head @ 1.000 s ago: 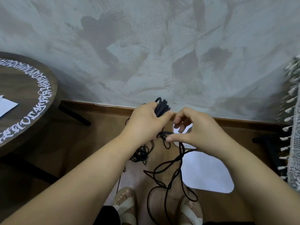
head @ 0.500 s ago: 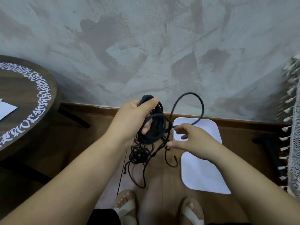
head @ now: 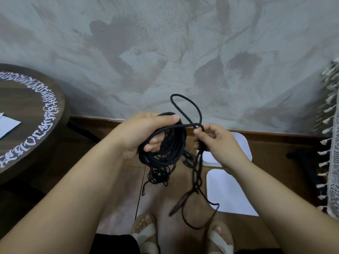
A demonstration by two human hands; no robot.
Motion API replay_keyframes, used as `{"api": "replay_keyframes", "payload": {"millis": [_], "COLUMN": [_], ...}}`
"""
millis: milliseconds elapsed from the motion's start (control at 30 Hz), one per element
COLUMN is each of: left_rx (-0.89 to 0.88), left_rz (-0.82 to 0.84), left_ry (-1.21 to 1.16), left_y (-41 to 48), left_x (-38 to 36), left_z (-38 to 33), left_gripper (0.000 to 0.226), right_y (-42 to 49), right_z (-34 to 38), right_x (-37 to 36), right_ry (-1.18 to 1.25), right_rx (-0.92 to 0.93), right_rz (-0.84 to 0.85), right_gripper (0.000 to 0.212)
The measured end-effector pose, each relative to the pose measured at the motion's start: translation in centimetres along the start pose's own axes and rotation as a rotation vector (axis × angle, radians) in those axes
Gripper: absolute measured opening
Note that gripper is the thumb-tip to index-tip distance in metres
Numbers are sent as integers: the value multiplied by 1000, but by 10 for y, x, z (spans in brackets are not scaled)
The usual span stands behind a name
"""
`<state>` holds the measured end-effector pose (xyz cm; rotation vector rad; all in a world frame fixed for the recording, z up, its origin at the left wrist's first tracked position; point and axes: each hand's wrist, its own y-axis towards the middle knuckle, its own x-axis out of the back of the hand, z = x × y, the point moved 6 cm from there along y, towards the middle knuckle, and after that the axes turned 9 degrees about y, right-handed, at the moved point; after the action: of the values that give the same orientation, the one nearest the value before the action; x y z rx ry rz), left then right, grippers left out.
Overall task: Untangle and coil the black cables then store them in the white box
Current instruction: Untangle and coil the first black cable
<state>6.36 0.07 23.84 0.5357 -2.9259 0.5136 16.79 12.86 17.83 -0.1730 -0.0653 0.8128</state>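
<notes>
1 head cam, fwd-down, close.

The cables you hold are plain black from end to end. Your box is solid white. Behind them the wall is pale grey, mottled with darker grey smears and patches. At your left the table is dark brown wood grain, ringed by a band of white brush lettering, and the paper on it is white. The floor is mid-brown wood, the skirting board a redder brown. At your right the cloth is white lace with white tassels. Your sandals are cream.
</notes>
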Motion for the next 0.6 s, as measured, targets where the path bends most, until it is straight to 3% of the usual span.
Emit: {"api": "replay_keyframes", "payload": {"millis": [100, 233, 333, 433, 600], "left_rx": [9, -47, -80, -92, -170], "left_rz": [154, 209, 84, -121, -435], "left_ry": [112, 252, 347, 483, 666], "left_y": [-6, -9, -9, -11, -11], "left_x": [5, 5, 13, 26, 44], "left_z": [3, 1, -5, -16, -21], "left_gripper": [47, 20, 32, 15, 23], "right_y": [-3, -9, -13, -18, -23], "right_z": [16, 17, 15, 15, 28], "right_x": [11, 15, 15, 10, -3], "right_ry": [-16, -345, -448, -511, -652], "right_rx": [6, -45, -46, -36, 186], "right_rz": [25, 251, 376, 479, 453], "right_gripper": [11, 21, 23, 13, 38]}}
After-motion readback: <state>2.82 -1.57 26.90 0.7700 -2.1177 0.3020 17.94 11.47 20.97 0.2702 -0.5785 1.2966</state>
